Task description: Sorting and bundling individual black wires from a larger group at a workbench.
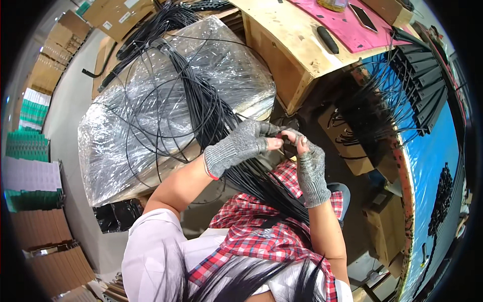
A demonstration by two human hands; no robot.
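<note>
My left hand (240, 145) wears a grey fingerless glove and pinches thin black cables (209, 108) between thumb and fingers. My right hand (308, 162), in the same kind of glove, meets it fingertip to fingertip and grips the ends of the same cables. The bundle runs from a pile draped over a plastic-wrapped block (151, 121) at my left, passes under my hands and falls across my red checked lap (261, 236). What sits exactly between the fingertips is too small to tell.
A wooden bench (282, 65) with a pink mat (337, 25) stands ahead. At the right, a blue table (432, 151) carries black comb-like fixtures (420, 75) with cable ends hanging. Cardboard boxes (60, 40) and stacked sheets (30, 176) line the left floor.
</note>
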